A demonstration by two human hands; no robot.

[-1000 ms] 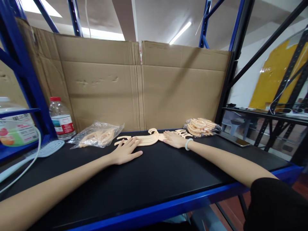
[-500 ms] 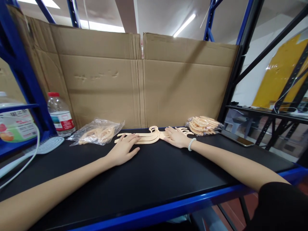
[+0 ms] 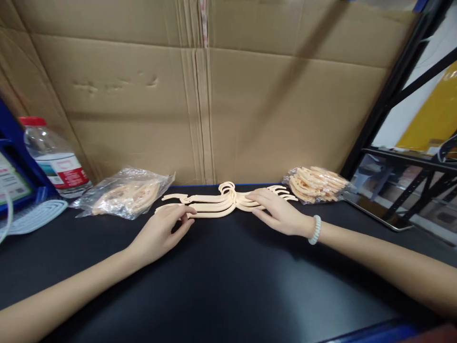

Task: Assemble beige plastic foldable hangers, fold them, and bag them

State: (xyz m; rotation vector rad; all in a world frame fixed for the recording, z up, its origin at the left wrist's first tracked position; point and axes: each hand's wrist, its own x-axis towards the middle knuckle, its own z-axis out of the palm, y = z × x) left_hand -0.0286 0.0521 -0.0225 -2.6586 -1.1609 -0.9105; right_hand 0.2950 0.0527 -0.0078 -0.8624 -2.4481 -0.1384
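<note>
Several cream-coloured clothes hangers (image 3: 214, 207) lie overlapped on the black tabletop, their hooks bunched at the middle and pointing away from me. My left hand (image 3: 160, 233) is at their left end, fingers curled over the front hanger and thumb along its near edge; the hanger shows between thumb and index finger. Across the right arms of the hangers rests my right hand (image 3: 280, 212), with its fingers stretched out and the thumb apart from them. A pale beaded bracelet (image 3: 315, 230) circles my right wrist. Parts of the hangers are hidden beneath both hands.
A clear bag of cream pieces (image 3: 124, 195) lies left of the hangers, another bag (image 3: 316, 185) to the right. A phone (image 3: 378, 212) lies farther right. At left are a red-capped bottle (image 3: 59, 164) and a pale hairbrush (image 3: 39, 216). Cardboard (image 3: 285, 109) stands behind.
My view has tilted down and come nearer. My left hand has gone from lying flat to curling round the left end of the hangers. My right hand is more arched over the right arms.
</note>
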